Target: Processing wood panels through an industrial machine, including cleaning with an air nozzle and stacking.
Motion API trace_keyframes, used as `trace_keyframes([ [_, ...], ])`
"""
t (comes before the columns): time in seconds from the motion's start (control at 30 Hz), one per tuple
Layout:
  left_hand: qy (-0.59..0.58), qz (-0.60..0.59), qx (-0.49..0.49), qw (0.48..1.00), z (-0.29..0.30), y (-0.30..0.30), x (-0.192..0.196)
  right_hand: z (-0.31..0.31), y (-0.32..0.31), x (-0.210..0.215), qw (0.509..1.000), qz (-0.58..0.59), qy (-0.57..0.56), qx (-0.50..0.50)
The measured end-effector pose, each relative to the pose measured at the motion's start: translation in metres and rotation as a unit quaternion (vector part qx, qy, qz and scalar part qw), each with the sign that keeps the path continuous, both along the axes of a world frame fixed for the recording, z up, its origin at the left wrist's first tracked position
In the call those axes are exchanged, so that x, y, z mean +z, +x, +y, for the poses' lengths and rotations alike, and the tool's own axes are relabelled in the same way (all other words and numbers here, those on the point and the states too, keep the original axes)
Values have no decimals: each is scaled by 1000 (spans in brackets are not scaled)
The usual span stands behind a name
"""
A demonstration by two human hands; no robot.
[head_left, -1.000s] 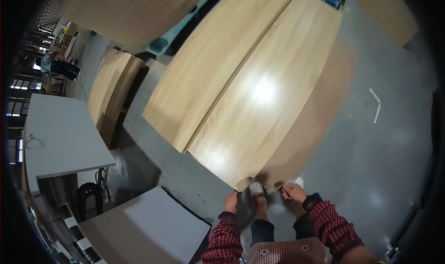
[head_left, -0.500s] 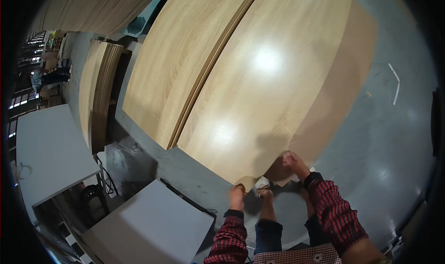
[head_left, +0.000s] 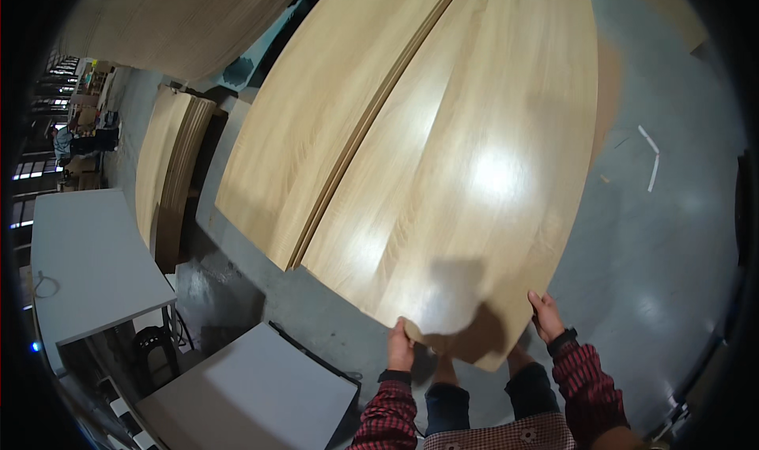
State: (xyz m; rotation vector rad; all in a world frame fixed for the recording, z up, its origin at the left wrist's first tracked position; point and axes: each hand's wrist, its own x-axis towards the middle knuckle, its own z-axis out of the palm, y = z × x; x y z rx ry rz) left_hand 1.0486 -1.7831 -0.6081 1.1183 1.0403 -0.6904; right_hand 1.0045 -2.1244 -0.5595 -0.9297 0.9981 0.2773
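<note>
My left hand (head_left: 401, 347) grips the near left corner area of a large, thin wood-grain panel (head_left: 474, 237), with the thumb on top. At the panel's near right edge my right hand (head_left: 545, 317) is closed around the side. The panel is pale, glossy and long, running away from me. On its left, another stretch of wood-grain surface (head_left: 375, 256) shows from under it. A brown sheet (head_left: 607, 86) peeks out along its far right side. My fingers beneath the panel are hidden.
Left of the panel lies a second wood-grain stack (head_left: 273, 150), beyond a narrow gap. Farther left are a stack of curved-looking boards (head_left: 162, 158), a grey-topped table (head_left: 95, 260) and a low grey board (head_left: 253, 395). White strips (head_left: 654, 159) lie on the floor at right.
The held wood-grain panel has shifted right and now covers most of the brown sheet. My right hand has moved right onto the panel's edge; my left hand keeps its place on the near edge.
</note>
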Motion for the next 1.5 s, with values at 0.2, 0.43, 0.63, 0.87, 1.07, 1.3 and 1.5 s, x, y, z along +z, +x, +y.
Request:
trace_keyframes([
  [0.2, 97, -19, -8, 995, -51, -17, 67, -43, -26, 125, 995, -28, -91, -25],
  [0.43, 175, -187, -455, 853, -139, -48, 109, -109, -33, 240, 962, 38, -262, 73],
  [0.63, -360, -76, -268, 890, -218, -97, 172, -140, -58, 298, 836, -26, -535, 116],
  [0.87, -311, -61, -426, 847, -308, -95, 329, -104, -178, 366, 661, 48, -684, 303],
  [1.07, -243, -88, -384, 887, -346, -90, 383, -33, -292, 425, 647, 48, -676, 349],
  [1.3, -233, 13, -417, 878, -306, -123, 387, 11, -347, 530, 692, 69, -581, 423],
  [1.5, -241, 80, -467, 847, -236, -156, 378, -73, -384, 346, 873, 116, -445, 161],
])
